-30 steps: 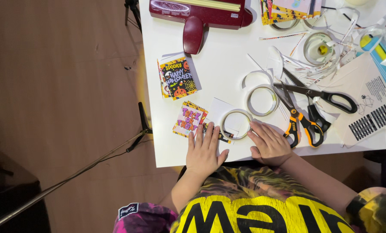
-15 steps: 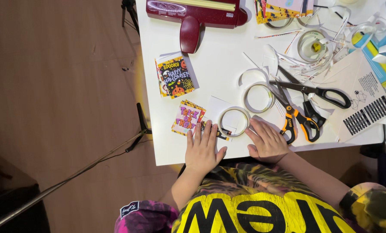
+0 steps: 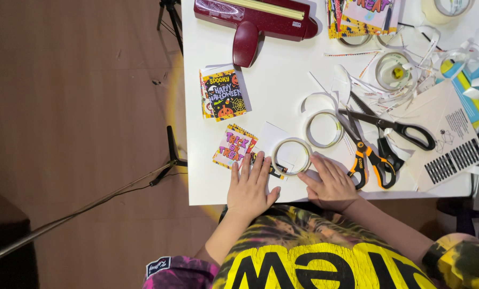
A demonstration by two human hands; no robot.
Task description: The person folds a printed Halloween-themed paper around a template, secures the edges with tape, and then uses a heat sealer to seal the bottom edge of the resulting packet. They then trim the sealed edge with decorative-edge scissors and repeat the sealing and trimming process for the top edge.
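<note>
Head view, looking straight down: the left hand (image 3: 248,188) lies flat on the white table (image 3: 282,80) near its front edge, fingers spread and holding nothing. Its fingertips press on a small dark paper strip (image 3: 271,169) and reach the lower edge of a pink and orange sticker card (image 3: 234,147). Just beside it, the right hand (image 3: 330,184) also rests palm down, fingers extended and empty, its fingertips near the rim of a clear tape roll (image 3: 292,156). That roll lies flat on a white paper square (image 3: 274,140), between the two hands and just beyond their fingertips; whether either hand touches the roll cannot be told.

Beyond the right hand lies a second tape ring (image 3: 324,129), and to its right an orange-handled pair of scissors (image 3: 363,155) crossed with black-handled scissors (image 3: 397,127). Farther from the left hand sits a dark card stack with pumpkins (image 3: 223,95). At the far edge rests a dark red paper trimmer (image 3: 255,21).
</note>
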